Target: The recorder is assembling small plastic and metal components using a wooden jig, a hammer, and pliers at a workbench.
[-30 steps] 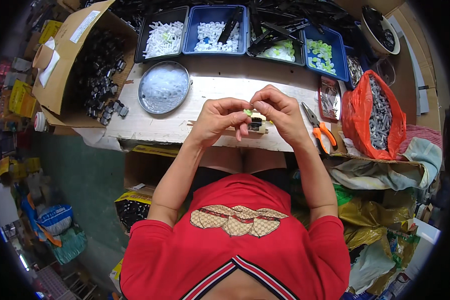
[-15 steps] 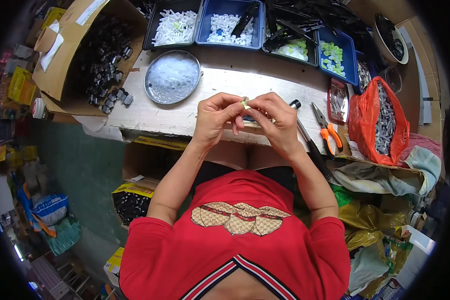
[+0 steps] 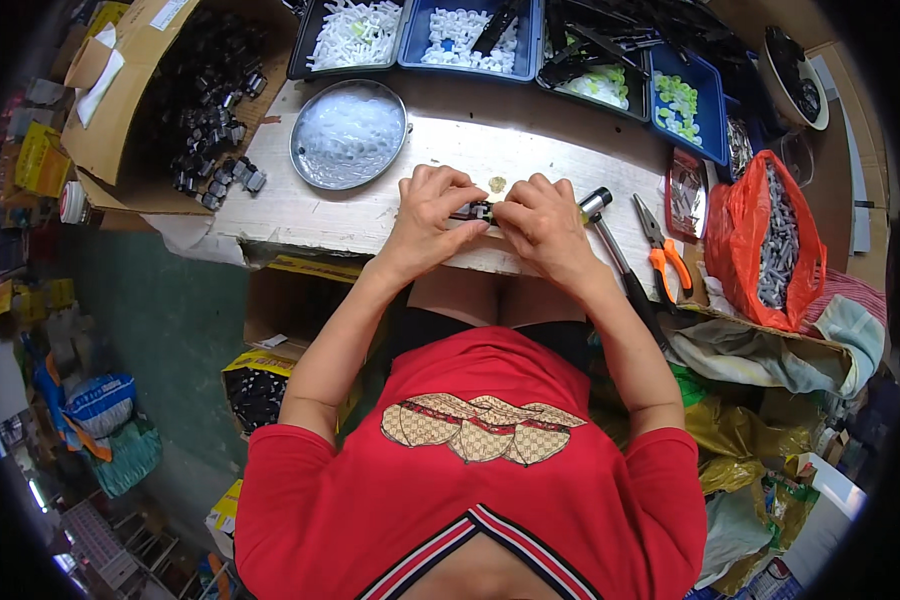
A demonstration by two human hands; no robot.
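Bench (image 3: 450,140), hands meeting at its near edge. From where I stand, a small dark part (image 3: 483,212) sits between the fingertips, low over the white surface, mostly hidden by the fingers.

Left hand (image 3: 433,215): thumb and fingers grasp the left end of the part. Right hand (image 3: 543,225): fingers bent and drawn together at the right end; I cannot tell whether they pinch it or only press.

Just right of the right hand: hammer (image 3: 620,262), metal head away from the wearer. Beyond it, pliers (image 3: 662,247) with orange handles, then a red bag (image 3: 722,235) of grey pieces. Left of the hands, well apart: round dish (image 3: 348,135). Along the far side: trays (image 3: 407,66) of white and pale green pieces.
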